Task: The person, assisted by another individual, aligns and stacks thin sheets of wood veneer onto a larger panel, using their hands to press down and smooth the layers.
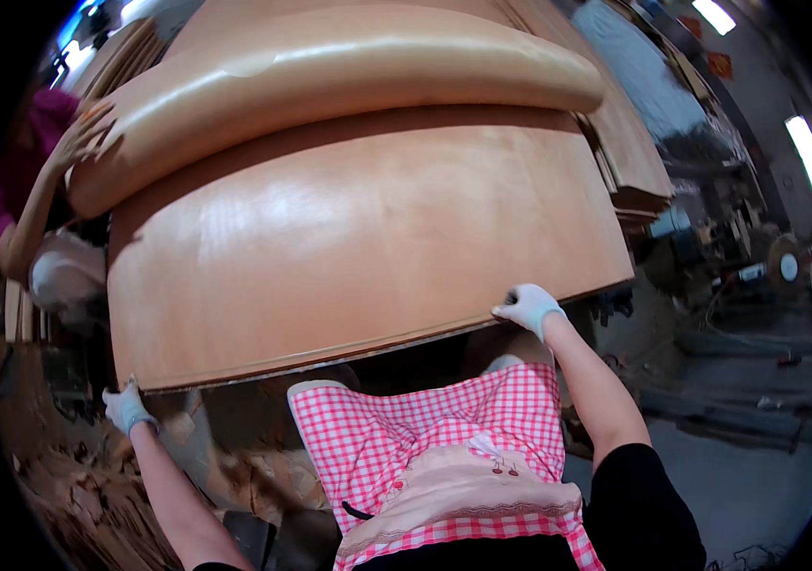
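A broad, light-brown wood veneer sheet (368,228) lies in front of me, its near edge bowed across the view. My left hand (130,407), in a white glove, is closed at the sheet's near left corner. Farther right along the same edge, my right hand (532,308), gloved too, pinches the rim between thumb and curled fingers. The fingers under the sheet are partly hidden. Across the far part rests a long rolled-over fold of veneer (358,81), casting a dark shadow on the flat surface.
At the left, a co-worker's bare hand (90,133) touches the end of the roll. More stacked wood sheets (630,162) stand at the far right. Torn veneer scraps (92,495) litter the lower left floor. A dark metal frame (739,352) is at the right.
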Demonstrator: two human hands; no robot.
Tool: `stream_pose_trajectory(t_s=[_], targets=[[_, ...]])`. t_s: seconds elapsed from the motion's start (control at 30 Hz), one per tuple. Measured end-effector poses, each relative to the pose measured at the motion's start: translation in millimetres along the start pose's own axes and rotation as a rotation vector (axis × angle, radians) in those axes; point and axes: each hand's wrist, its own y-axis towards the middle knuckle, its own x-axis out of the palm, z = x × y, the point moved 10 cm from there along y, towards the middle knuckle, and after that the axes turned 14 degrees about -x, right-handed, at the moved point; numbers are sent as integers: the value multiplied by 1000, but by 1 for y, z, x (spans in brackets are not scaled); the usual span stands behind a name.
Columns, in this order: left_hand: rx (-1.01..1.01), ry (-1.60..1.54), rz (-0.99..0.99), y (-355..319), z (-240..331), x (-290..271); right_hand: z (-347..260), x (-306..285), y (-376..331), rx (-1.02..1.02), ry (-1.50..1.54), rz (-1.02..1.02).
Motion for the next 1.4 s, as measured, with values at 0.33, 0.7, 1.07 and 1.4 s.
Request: stream_pose_trajectory(t_s=[0.33, 0.7, 1.07, 1.4], targets=[[1329, -96, -318, -550, 165, 12, -18, 0, 1, -98, -7, 5], [1530, 21, -474, -711, 167, 38, 72, -49, -32, -242, 81, 23], [1467, 212, -502, -708, 168, 49, 405, -166, -70, 158, -93, 338], [1532, 215, -437, -705, 169, 54, 396, -152, -95, 127, 289, 53]])
